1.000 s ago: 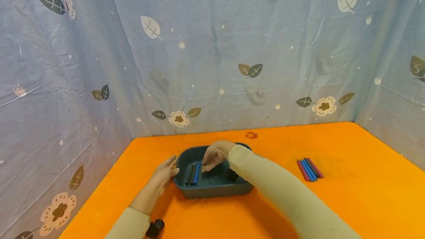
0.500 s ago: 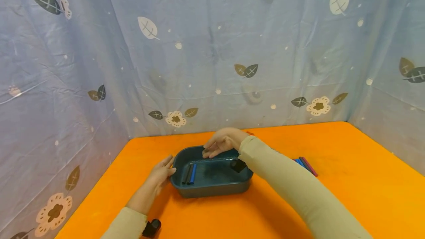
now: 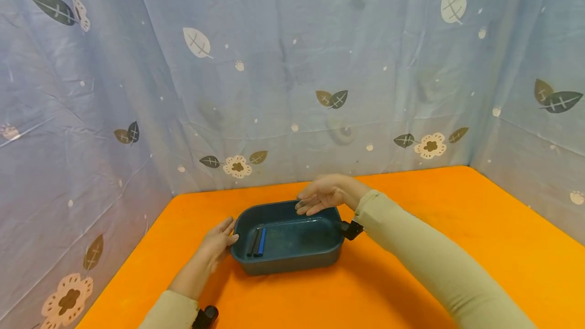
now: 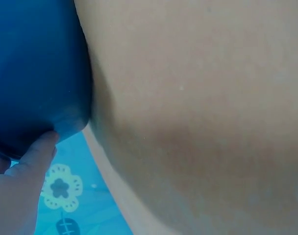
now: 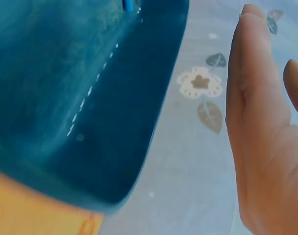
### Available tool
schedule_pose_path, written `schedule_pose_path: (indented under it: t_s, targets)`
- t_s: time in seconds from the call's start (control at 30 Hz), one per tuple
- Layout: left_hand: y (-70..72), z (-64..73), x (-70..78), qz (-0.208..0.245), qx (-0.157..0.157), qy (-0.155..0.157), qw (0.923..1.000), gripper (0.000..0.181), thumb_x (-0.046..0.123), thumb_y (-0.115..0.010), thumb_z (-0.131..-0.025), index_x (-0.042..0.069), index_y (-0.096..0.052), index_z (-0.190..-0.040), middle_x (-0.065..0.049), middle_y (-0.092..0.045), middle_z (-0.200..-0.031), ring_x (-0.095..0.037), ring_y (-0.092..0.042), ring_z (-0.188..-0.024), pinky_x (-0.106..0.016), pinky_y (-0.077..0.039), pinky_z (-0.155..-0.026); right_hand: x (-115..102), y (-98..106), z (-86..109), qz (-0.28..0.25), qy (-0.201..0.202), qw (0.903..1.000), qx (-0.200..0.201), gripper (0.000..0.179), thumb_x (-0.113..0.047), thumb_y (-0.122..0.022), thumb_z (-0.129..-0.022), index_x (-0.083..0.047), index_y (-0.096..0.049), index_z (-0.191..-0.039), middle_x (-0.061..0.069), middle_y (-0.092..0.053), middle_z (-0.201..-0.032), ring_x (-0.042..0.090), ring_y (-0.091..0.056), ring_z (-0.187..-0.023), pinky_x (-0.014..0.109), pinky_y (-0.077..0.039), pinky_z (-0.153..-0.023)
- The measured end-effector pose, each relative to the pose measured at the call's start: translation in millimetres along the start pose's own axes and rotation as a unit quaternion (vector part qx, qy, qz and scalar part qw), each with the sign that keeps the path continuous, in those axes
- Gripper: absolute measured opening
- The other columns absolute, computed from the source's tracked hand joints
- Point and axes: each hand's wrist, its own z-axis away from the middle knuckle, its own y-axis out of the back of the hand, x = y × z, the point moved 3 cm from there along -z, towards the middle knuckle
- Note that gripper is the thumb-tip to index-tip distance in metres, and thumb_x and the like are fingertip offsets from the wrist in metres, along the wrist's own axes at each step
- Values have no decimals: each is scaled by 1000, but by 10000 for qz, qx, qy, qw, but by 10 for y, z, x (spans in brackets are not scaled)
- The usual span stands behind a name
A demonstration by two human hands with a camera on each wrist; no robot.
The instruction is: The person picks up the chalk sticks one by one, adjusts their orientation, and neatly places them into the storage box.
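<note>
A dark teal rectangular tub [image 3: 288,264] stands on the orange table. Inside, near its left end, two black sticks [image 3: 253,243] lie side by side with a blue stick [image 3: 262,242]. My left hand [image 3: 214,243] rests against the tub's left end, thumb at the rim and fingers extended along the outside. In the left wrist view a digit [image 4: 41,149] touches the tub's outer wall. Over the far right rim, my right hand [image 3: 322,196] hovers with fingers loosely extended, holding nothing. The right wrist view shows its straight fingers [image 5: 257,63] beside the tub's wall [image 5: 134,107].
Orange covering spreads over the table [image 3: 292,301] around the tub. A pale blue curtain [image 3: 256,110] with leaves and flowers rises behind it and along both sides. Black wrist cameras sit at the left cuff [image 3: 205,315] and right cuff [image 3: 352,229].
My right hand has risen out of the tub and moved back and right over the far rim. The right arm now hides the loose sticks on the table. My left hand stays at the tub.
</note>
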Motion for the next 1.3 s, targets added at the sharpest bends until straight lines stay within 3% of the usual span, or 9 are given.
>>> schedule_pose_path:
  t_s: [0.2, 0.43, 0.6, 0.7, 0.93, 1.1, 1.3]
  targets:
    - [-1, -5, -16, 28, 43, 33, 10000, 62, -10, -36, -101, -9, 0, -151, -29, -3, -157, -43, -16, -141, -52, -27, -109, 115, 212, 164, 110, 178, 9998, 18, 49, -8, -46, -103, 14, -31, -143, 34, -46, -137, 35, -60, -114, 35, -52, -88]
    - [26, -16, 4, 83, -27, 50, 9999, 63, -9, -35, -101, -8, 3, -151, -27, 0, -158, -42, -13, -142, -52, -26, -110, 181, 384, 290, 96, 297, 9995, 36, 51, -9, -46, -103, 15, -28, -144, 33, -46, -138, 24, -66, -99, 36, -50, -92]
    - [27, -25, 8, 10, -10, 75, 10000, 62, -9, -36, -101, -8, 1, -152, -28, -1, -158, -43, -13, -142, -52, -26, -110, 225, 469, 386, 1, 412, 9991, 95, 50, -9, -46, -103, 16, -29, -143, 27, -59, -125, 23, -67, -95, 37, -51, -91]
    - [26, -31, 13, -23, 16, 98, 9999, 62, -8, -36, -101, -8, 0, -152, -28, -2, -158, -43, -14, -142, -52, -25, -110, 267, 519, 440, 29, 426, 9990, 148, 50, -9, -45, -103, 17, -30, -143, 21, -63, -119, 23, -66, -95, 37, -50, -91]
    - [26, -40, 29, 68, 53, 108, 9999, 62, -9, -36, -101, -8, 0, -152, -27, -3, -158, -43, -14, -142, -52, -25, -110, 335, 648, 560, 68, 540, 9983, 218, 49, -10, -46, -102, 17, -31, -141, 27, -55, -129, 24, -64, -102, 40, -47, -96]
    - [17, -41, 44, 85, 54, 75, 9999, 61, -9, -36, -101, -8, -1, -152, -27, -3, -158, -42, -16, -142, -51, -27, -110, 370, 731, 663, 93, 657, 9975, 250, 46, -11, -46, -102, 16, -36, -138, 21, -60, -121, 25, -64, -104, 40, -47, -96]
    - [17, -41, 37, 11, 79, 97, 9999, 62, -10, -37, -100, -8, -2, -152, -28, -5, -157, -41, -17, -142, -50, -31, -108, 423, 813, 756, 185, 706, 9972, 147, 55, -13, -45, -103, 19, -24, -143, 24, -56, -128, 26, -62, -109, 40, -47, -97]
